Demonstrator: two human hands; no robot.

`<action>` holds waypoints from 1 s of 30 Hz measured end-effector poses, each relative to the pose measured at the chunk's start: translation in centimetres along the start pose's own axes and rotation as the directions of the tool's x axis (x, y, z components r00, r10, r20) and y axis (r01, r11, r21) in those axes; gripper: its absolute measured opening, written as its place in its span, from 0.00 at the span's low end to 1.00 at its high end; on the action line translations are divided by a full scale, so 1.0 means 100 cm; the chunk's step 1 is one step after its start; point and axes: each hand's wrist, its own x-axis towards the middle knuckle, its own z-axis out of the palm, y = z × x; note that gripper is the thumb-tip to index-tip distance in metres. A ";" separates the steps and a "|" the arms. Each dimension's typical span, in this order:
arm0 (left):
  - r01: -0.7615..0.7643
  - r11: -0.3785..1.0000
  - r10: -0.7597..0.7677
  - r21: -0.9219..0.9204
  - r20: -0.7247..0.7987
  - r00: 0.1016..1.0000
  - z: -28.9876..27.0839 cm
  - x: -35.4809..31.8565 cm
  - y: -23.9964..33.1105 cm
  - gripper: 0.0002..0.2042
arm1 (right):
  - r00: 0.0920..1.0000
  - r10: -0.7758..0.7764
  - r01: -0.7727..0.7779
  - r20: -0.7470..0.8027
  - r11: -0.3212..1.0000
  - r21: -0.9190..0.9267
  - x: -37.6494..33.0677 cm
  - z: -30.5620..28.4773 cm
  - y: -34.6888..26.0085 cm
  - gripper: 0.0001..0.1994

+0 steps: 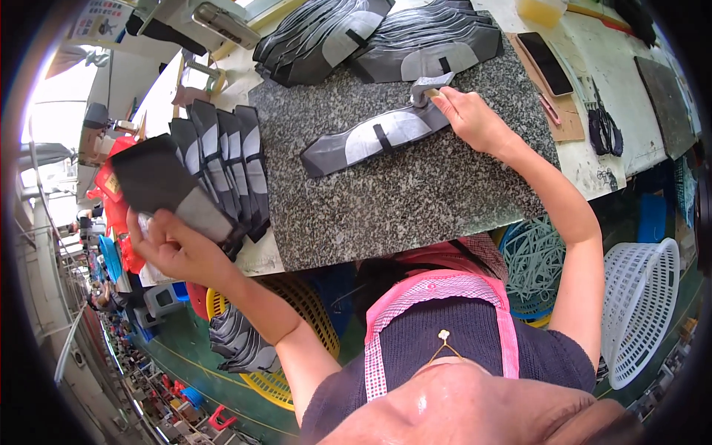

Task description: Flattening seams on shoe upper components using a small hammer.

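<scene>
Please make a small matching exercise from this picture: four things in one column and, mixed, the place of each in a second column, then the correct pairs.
Things:
1. hammer
2. dark fabric piece
3. phone
4. white basket

Places:
A. on the floor, at the person's right
B. on the cardboard sheet
C. in the left hand
D. in the right hand, over the granite slab

Pairs: 1-D, 2-C, 3-B, 4-A

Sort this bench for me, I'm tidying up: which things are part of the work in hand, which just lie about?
In use:
left hand holding a dark cut piece
right hand with hammer on grey-black piece
granite slab
fanned pieces

Lying about:
phone
scissors
white basket
yellow tub
</scene>
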 end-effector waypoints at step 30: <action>0.281 0.883 0.384 -0.376 0.923 0.028 0.147 -0.181 0.077 0.10 | 0.923 0.329 -0.353 0.199 0.930 0.103 -0.166 -0.023 -0.035 0.10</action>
